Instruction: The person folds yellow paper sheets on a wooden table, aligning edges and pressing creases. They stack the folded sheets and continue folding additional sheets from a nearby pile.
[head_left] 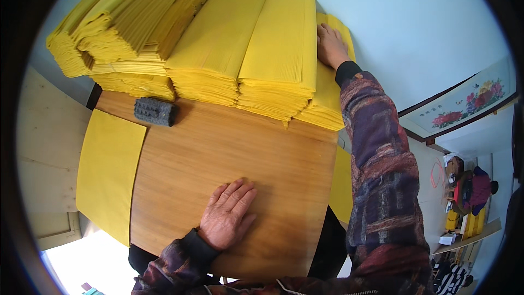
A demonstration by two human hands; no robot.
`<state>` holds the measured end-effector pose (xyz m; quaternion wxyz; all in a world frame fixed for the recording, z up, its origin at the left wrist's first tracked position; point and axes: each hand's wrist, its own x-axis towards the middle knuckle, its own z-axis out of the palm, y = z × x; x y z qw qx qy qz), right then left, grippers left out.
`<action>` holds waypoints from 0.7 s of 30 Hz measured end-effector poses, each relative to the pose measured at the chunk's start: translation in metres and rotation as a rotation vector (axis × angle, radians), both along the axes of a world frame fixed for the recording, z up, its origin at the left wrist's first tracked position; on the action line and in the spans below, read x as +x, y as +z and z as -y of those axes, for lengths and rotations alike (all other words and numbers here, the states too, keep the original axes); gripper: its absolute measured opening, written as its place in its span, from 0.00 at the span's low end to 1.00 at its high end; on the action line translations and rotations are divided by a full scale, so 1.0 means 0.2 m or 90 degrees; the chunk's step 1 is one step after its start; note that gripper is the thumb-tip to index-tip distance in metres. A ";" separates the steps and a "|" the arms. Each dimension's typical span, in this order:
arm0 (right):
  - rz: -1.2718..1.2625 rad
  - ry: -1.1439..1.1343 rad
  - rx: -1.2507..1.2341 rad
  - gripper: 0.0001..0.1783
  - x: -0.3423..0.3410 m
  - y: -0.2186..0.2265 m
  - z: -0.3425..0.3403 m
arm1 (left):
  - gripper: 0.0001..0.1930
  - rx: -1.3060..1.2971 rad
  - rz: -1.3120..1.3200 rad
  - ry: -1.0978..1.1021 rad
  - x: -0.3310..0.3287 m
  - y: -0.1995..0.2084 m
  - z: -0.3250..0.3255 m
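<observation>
My left hand (228, 216) lies palm down on the wooden table (234, 153), its fingers stretched forward and holding nothing. Stretched out to the far right, my right hand (332, 47) rests on top of the rightmost stack of folded yellow paper (322, 98). Its fingers look extended over the sheets, with no sheet lifted in them. Beside that stack stand two taller ones, a middle stack (281, 38) and another yellow stack (218, 33) to its left. My right sleeve hides part of the table's right side.
Tied bundles of yellow paper (131, 16) pile up at the far left. In front of them lies a dark grey knobbly block (155, 111). One yellow sheet (109, 175) overhangs the left edge; more yellow (342, 186) shows past the right edge. A flower picture (464, 104) is at right.
</observation>
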<state>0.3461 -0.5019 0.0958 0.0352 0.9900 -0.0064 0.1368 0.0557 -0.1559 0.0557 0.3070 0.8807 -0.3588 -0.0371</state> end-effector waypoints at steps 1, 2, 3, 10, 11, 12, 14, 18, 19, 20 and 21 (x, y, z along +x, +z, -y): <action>0.014 -0.024 0.039 0.21 -0.01 0.02 0.00 | 0.27 -0.004 0.002 -0.002 0.00 0.00 0.00; 0.004 0.041 0.051 0.22 -0.02 0.05 0.01 | 0.27 -0.013 0.002 0.001 -0.01 -0.01 0.00; -0.042 0.066 0.073 0.23 -0.03 0.10 0.02 | 0.27 -0.021 0.001 0.003 -0.01 -0.01 0.00; -0.122 0.100 0.178 0.27 -0.19 0.28 -0.07 | 0.26 -0.046 0.038 0.012 -0.03 -0.04 0.00; -0.124 0.096 0.193 0.28 -0.23 0.29 -0.08 | 0.26 -0.050 0.045 0.016 -0.03 -0.04 -0.01; -0.134 0.099 0.227 0.30 -0.26 0.32 -0.09 | 0.25 -0.053 0.053 0.017 -0.03 -0.05 -0.01; -0.077 0.083 0.260 0.30 -0.32 0.32 -0.12 | 0.25 -0.060 0.065 0.019 -0.03 -0.06 -0.01; 0.073 0.153 0.367 0.28 -0.63 0.36 -0.15 | 0.24 -0.071 0.067 0.021 -0.05 -0.09 -0.01; 0.083 0.172 0.404 0.28 -0.74 0.39 -0.16 | 0.24 -0.077 0.074 0.021 -0.04 -0.10 -0.01; 0.093 0.180 0.431 0.27 -0.89 0.38 -0.19 | 0.23 -0.087 0.067 0.021 -0.04 -0.10 -0.01; 0.113 0.204 0.460 0.25 -1.06 0.36 -0.23 | 0.23 -0.082 0.081 0.019 -0.04 -0.11 0.00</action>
